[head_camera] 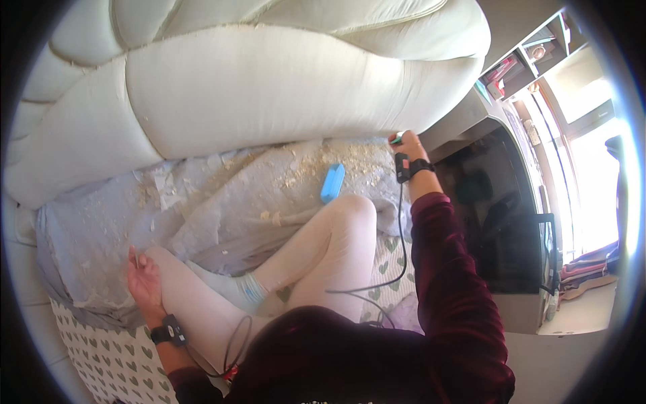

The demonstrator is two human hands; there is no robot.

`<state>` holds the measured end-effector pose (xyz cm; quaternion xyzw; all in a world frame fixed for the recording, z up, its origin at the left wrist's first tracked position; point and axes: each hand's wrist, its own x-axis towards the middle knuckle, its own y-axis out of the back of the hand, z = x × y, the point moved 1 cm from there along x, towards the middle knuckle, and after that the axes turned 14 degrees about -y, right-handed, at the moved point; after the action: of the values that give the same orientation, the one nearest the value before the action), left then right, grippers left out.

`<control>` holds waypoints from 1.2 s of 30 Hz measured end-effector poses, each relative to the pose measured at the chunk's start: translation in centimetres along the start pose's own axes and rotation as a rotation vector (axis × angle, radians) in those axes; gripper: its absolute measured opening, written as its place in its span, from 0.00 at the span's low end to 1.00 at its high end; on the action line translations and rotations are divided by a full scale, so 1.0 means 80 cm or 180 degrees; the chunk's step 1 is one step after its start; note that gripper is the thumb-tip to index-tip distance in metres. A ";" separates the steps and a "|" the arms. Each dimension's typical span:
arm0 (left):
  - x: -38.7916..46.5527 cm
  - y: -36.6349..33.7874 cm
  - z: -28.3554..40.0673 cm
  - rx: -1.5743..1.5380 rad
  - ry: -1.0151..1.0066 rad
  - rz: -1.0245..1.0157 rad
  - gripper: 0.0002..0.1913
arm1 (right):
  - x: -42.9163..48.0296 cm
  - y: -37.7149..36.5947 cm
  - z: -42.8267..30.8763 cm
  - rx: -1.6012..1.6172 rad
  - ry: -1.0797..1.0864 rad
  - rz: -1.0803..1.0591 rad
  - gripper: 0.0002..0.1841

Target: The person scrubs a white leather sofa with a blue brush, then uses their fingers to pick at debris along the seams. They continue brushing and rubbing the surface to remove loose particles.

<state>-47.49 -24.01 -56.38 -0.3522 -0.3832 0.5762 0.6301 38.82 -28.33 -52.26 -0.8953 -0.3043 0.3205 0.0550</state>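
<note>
My right hand reaches out to the lower edge of a cream padded sofa, near its right end. Its fingers close around a small green handheld object, mostly hidden by the hand. Palm up, my left hand rests beside my bent leg. Its fingers are loosely curled and apart, and I see nothing clearly held in them. Between my knee and the sofa lies a blue plastic case. It sits on a crumpled grey cloth strewn with pale flakes.
A heart-patterned mat lies under the cloth and my legs. A black cable runs from my right wrist device across my lap. To the right stand a cabinet with a dark glossy panel, open shelves and a bright window.
</note>
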 end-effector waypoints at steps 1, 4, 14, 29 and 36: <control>0.001 -0.001 -0.001 0.0005 -0.0016 -0.0012 0.26 | 0.009 -0.030 0.007 0.0502 -0.0490 0.0279 0.08; 0.001 -0.003 -0.003 0.0064 -0.0073 0.0028 0.25 | -0.027 -0.129 0.087 -0.0753 -0.1113 -0.0263 0.03; 0.002 -0.007 -0.001 0.0082 0.0003 -0.0087 0.25 | -0.196 -0.142 0.040 -0.0733 -0.0899 -0.0434 0.09; 0.003 -0.016 -0.009 -0.0216 0.0111 -0.0117 0.24 | -0.151 -0.324 -0.031 -0.2163 0.2475 0.2108 0.31; 0.003 -0.019 -0.004 -0.0199 0.0152 -0.0028 0.23 | -0.298 -0.362 0.063 -0.2646 0.3638 -0.0083 0.31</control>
<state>-46.53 -23.92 -55.17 -0.3837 -0.3874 0.5526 0.6303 6.44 -19.21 -34.87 -0.8666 -0.3356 -0.3432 -0.1364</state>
